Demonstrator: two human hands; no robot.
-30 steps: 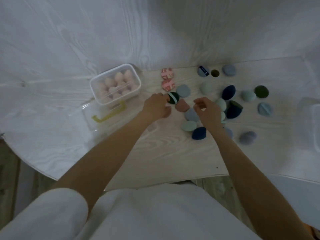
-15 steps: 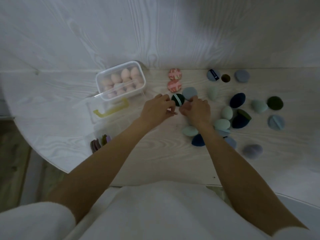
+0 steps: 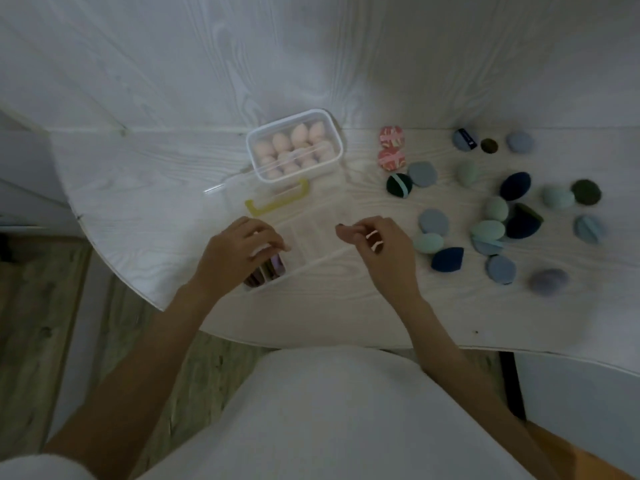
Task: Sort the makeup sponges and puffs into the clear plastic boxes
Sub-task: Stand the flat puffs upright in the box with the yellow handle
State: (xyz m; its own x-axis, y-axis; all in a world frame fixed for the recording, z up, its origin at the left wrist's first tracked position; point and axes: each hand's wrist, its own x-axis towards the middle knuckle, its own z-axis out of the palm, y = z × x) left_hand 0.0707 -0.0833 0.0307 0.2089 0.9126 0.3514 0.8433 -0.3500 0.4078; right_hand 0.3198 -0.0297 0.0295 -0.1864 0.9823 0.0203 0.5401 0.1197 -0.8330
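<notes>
Both hands have come back from the scattered puffs to the near clear box (image 3: 311,237) with the yellow handle (image 3: 277,199). Left hand (image 3: 235,251) sits over the box's left end, fingers curled above purple puffs (image 3: 273,268) standing in it; whether it grips one I cannot tell. Right hand (image 3: 381,247) hovers at the box's right end, fingers loosely curled, something small perhaps pinched, unclear. Blue, green and navy loose puffs (image 3: 488,230) lie on the table (image 3: 138,188) to the right; pink sponges fill the far lidded box (image 3: 294,147)

Table (image 3: 138,174) – pale matt woodgrain; box (image 3: 294,147) – clear glossy plastic (sponges (image 3: 446,259) matt foam).
</notes>
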